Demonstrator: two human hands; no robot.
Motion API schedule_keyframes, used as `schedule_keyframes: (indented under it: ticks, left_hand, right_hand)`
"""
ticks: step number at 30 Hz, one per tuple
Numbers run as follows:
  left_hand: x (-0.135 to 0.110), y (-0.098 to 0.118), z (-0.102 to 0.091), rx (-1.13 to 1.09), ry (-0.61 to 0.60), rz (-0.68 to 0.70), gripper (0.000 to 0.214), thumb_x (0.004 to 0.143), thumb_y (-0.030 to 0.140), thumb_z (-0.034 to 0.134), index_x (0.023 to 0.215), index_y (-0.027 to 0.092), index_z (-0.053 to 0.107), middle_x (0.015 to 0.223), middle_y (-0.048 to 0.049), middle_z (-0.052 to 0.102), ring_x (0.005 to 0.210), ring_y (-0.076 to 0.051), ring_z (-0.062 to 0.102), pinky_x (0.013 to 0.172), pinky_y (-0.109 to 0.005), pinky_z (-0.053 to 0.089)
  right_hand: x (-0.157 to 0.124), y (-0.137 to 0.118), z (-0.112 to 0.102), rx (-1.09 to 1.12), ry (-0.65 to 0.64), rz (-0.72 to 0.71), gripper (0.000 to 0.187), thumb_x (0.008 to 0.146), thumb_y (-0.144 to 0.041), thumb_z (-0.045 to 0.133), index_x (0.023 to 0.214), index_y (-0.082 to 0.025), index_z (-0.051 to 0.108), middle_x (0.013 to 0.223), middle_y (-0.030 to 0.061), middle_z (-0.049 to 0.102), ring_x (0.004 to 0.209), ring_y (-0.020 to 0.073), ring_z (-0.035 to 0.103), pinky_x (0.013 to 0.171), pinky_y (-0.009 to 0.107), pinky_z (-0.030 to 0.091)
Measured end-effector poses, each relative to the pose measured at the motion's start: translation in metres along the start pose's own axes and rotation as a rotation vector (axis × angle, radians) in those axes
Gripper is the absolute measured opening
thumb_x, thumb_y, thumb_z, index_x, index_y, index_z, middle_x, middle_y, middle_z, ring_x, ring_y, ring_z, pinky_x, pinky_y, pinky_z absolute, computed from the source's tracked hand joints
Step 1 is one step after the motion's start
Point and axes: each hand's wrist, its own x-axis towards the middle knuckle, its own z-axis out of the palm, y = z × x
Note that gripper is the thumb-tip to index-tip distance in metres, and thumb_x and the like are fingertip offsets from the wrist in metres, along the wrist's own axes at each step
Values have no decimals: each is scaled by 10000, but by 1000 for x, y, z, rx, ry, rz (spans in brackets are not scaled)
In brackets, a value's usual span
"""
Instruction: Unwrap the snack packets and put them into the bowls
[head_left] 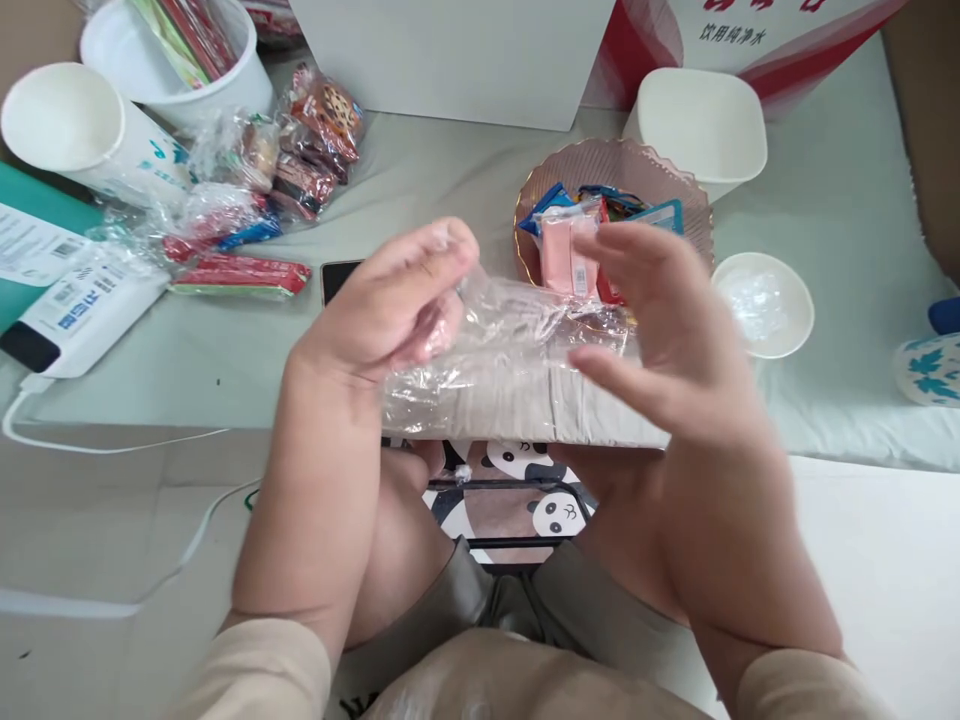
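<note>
My left hand [405,300] is closed on a clear plastic bag [517,310], which stretches out to the right over the table's front edge. Slightly blurred, my right hand [660,320] is beside the bag's right part with thumb and fingers spread apart. Behind the right fingers stands a pink scalloped dish [544,185] with a gold rim. It holds a pink packet [566,250], blue wrappers and other small packets. Part of the bag overlaps the dish's front in view.
On the left are a paper cup [64,120], a white tub [217,95], wrapped snacks [322,110], a red packet [240,275] and a white device [90,305] with a cable. A square white container [697,125] and a small bowl [787,315] holding clear plastic stand right. A phone [339,275] lies behind my left hand.
</note>
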Motion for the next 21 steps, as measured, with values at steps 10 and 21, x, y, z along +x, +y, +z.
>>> schedule_keyframes:
  ticks: [10,21]
  left_hand:
    - [5,11,-11,-281,202,170,160,1003,335,550,889,223,551,539,45,603,369,-76,530,338,-129,368]
    - [7,-15,13,-66,-161,29,1146,784,278,782,1690,364,85,904,1,823,876,-267,835,815,-410,668]
  right_hand:
    - [0,-23,7,48,-101,138,321,914,-406,747,705,-232,575,511,-53,546,421,96,478,427,255,342]
    - [4,20,26,230,269,228,333,940,-587,699,938,-261,630,687,-6,628,527,147,602,456,283,480]
